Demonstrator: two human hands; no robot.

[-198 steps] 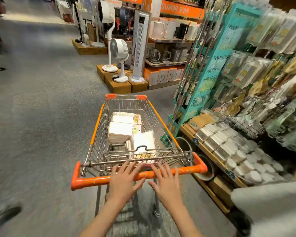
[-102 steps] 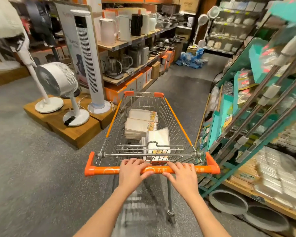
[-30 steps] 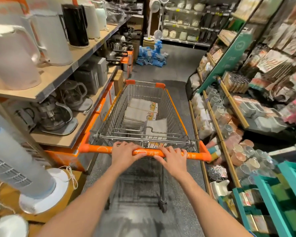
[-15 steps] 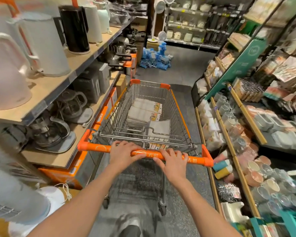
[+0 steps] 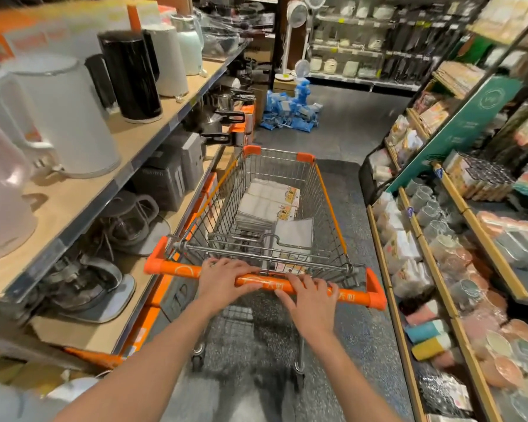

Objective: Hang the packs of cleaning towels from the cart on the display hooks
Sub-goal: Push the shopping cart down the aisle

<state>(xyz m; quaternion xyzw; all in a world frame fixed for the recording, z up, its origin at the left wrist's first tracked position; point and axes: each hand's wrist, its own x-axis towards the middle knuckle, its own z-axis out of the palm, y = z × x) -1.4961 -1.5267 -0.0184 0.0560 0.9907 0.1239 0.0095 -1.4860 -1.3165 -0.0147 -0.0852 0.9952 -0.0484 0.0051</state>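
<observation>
both the left hand [image 5: 223, 280] and right hand [image 5: 310, 295] grip the cart handle [image 5: 177, 270]. the towel packs [image 5: 265, 205], mid-frame, look light and floppy; probably best pinched near the printed header.

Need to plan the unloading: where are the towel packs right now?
In the head view, the towel packs lie stacked on the floor of the shopping cart, centre frame, just beyond the orange handle.

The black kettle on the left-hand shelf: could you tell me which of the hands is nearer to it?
Left. The left hand grips the cart handle on the side toward the black kettle; the right hand grips it farther away.
</observation>
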